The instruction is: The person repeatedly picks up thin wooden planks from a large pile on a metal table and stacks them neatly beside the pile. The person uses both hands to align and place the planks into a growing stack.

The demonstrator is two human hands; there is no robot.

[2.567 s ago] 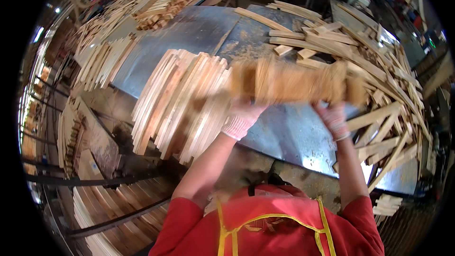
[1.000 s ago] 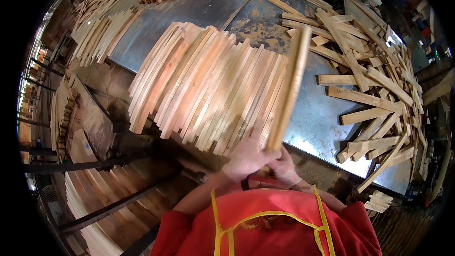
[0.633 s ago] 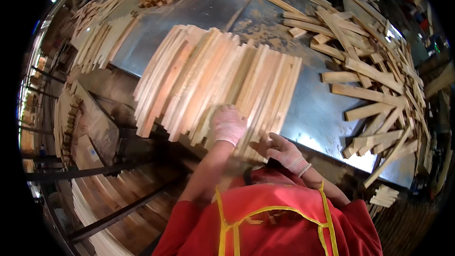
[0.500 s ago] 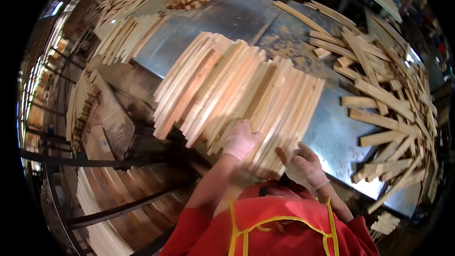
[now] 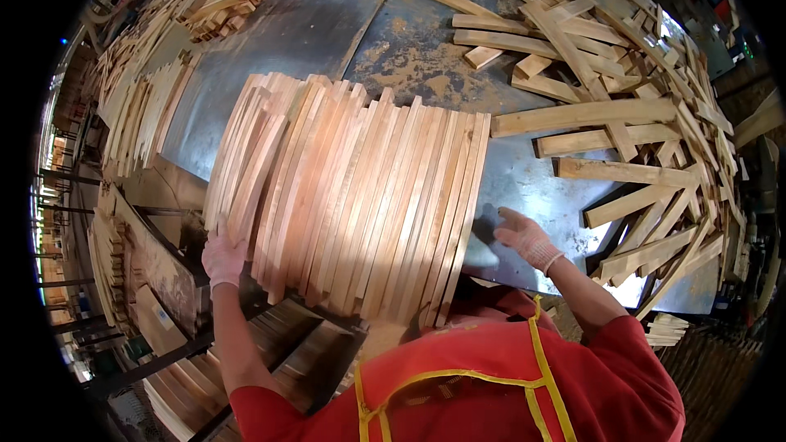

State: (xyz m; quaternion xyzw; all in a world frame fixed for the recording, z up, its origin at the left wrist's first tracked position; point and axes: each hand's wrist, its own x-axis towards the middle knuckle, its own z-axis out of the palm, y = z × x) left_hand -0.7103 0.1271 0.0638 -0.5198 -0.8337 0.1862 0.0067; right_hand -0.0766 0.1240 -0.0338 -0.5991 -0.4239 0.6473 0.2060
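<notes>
A broad row of pale wooden strips (image 5: 360, 205) lies side by side on the metal-topped table, their near ends uneven. At its left end, my left hand (image 5: 223, 258) in a light knitted glove grips the near ends of a few wooden strips (image 5: 260, 160), which slant a little apart from the others. Its fingertips are partly hidden against the wood. My right hand (image 5: 526, 239), also gloved, hovers just right of the row over bare metal. Its fingers are apart and hold nothing.
Loose wooden pieces (image 5: 606, 139) lie in a tangled heap along the table's right side. Stacked strips (image 5: 233, 0) stand at the far left, with more strips (image 5: 147, 115) nearer. Sawdust patches (image 5: 417, 74) mark the metal tabletop (image 5: 286, 24). Dark metal bars (image 5: 139, 372) cross at the lower left.
My left hand has moved from the middle of the row to its left end. The gap within the row has closed up. My right hand has come away from the strips, and the view has shifted.
</notes>
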